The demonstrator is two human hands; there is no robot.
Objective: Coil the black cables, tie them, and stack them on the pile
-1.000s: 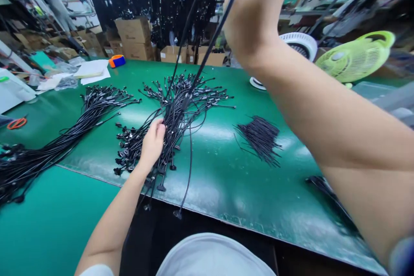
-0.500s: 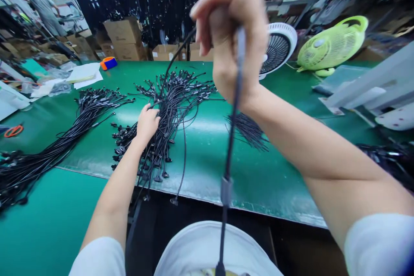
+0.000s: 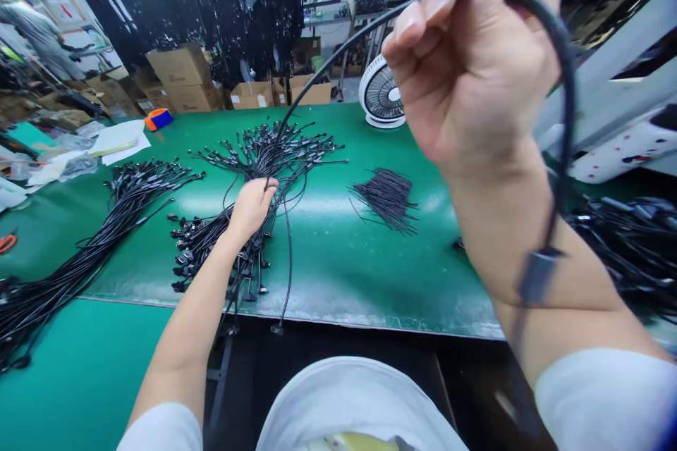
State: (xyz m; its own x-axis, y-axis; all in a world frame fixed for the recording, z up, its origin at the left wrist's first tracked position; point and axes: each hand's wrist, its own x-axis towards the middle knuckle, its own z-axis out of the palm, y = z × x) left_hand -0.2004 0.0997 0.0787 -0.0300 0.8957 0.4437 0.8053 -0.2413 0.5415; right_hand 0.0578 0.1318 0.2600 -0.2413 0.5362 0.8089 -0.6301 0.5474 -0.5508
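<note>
My right hand (image 3: 481, 63) is raised high at the upper right, fingers pinched on a black cable (image 3: 343, 48). From there the cable arcs down left to the heap, and its other end hangs over my forearm with a dark sleeve (image 3: 538, 276) on it, blurred. My left hand (image 3: 254, 206) is closed at the middle of a heap of black cables (image 3: 312, 148), a cable passing between its fingertips. Small connectors (image 3: 193, 254) bunch at the heap's near end. One loose cable (image 3: 289, 261) dangles past the table edge.
Another cable bundle (image 3: 106, 232) lies at left, and short black strips (image 3: 386, 197) lie right of the heap. More cables (image 3: 629, 246) sit at far right. A white fan (image 3: 381, 95), papers (image 3: 119, 141), an orange-blue roll (image 3: 159, 120) and orange-handled scissors (image 3: 7, 243) rest on the green table (image 3: 360, 275).
My right hand has moved right and nearer, drawing the cable into a longer arc. My left hand has shifted slightly right and down on the heap. The view has turned a little.
</note>
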